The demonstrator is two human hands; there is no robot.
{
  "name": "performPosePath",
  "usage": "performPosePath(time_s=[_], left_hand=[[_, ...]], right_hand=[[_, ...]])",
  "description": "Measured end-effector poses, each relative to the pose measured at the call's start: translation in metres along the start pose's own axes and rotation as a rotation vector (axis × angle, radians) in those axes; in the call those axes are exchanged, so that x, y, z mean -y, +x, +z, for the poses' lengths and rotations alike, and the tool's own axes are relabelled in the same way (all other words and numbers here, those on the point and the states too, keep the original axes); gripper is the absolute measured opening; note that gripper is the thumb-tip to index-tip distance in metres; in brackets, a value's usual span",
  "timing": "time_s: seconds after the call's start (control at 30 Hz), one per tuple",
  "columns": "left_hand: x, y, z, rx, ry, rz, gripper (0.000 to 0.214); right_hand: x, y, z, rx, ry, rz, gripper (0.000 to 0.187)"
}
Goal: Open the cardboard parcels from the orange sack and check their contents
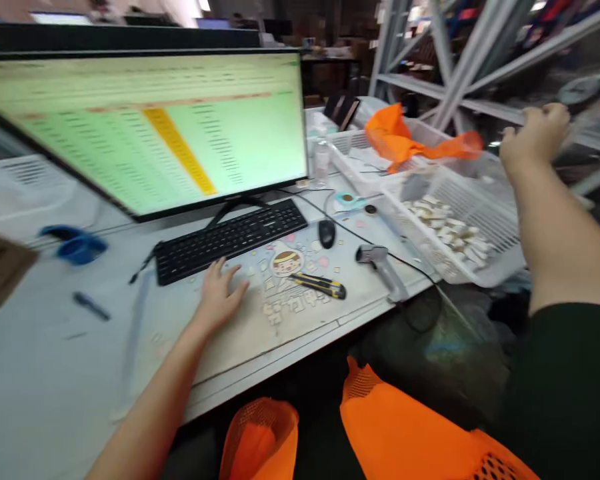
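My left hand (220,293) lies flat on the white desk (45,380), fingers spread, just in front of the black keyboard (227,239). It holds nothing. My right hand (533,137) is raised far to the right, past the white baskets (495,220), near the grey metal shelving (460,73). Its fingers are curled, and motion blur hides whether anything is in them. A monitor (150,127) with a green spreadsheet stands behind the keyboard.
A black mouse (327,233), a yellow-black utility knife (320,285) and a grey barcode scanner (383,267) lie right of the keyboard. One basket holds small pale pieces (447,230); an orange bag (405,137) drapes another. Blue tape dispenser (77,245) at left. Orange mesh fabric (405,433) below.
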State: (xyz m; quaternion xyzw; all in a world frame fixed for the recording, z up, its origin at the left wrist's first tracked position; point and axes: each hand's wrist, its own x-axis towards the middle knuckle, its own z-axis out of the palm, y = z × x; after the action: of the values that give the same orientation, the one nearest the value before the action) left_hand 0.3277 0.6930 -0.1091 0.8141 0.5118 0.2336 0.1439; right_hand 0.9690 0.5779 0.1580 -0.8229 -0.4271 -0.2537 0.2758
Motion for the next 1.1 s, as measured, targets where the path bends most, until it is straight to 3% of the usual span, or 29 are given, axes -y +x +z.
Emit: performPosePath(time_s=[0.07, 0.17, 0.2, 0.27, 0.33, 0.4, 0.47, 0.6, 0.9, 1.1], left_hand=[[0.008, 0.014, -0.004, 0.015, 0.091, -0.107, 0.059], [0.023, 0.035, -0.017, -0.042, 0.225, -0.294, 0.063], [0.029, 0.041, -0.022, -0.068, 0.252, -0.354, 0.066], [0.044, 0.046, -0.031, -0.105, 0.273, -0.443, 0.071], [0.058, 0.047, -0.035, -0.115, 0.276, -0.480, 0.072], [0.071, 0.046, -0.034, -0.123, 0.284, -0.486, 0.070], [0.081, 0.045, -0.029, -0.126, 0.294, -0.469, 0.068], [0.093, 0.043, -0.016, -0.095, 0.289, -0.380, 0.064], [0.095, 0.040, -0.012, -0.067, 0.265, -0.313, 0.064], [0.096, 0.039, -0.012, -0.063, 0.260, -0.310, 0.064]], right_hand=[[0.058, -0.008, 0.039, 0.037, -0.008, -0.123, 0.078], [0.173, -0.075, 0.097, 0.395, 0.099, -0.321, 0.034], [0.208, -0.105, 0.114, 0.512, 0.117, -0.351, 0.029], [0.262, -0.166, 0.144, 0.684, 0.120, -0.380, 0.034], [0.289, -0.213, 0.166, 0.826, 0.036, -0.288, 0.056], [0.292, -0.242, 0.182, 0.915, -0.061, -0.151, 0.071], [0.281, -0.254, 0.195, 0.863, -0.079, -0.099, 0.073], [0.254, -0.260, 0.214, 0.598, 0.013, -0.169, 0.070], [0.217, -0.275, 0.251, 0.344, 0.143, -0.197, 0.061], [0.208, -0.278, 0.265, 0.292, 0.211, -0.209, 0.060]])
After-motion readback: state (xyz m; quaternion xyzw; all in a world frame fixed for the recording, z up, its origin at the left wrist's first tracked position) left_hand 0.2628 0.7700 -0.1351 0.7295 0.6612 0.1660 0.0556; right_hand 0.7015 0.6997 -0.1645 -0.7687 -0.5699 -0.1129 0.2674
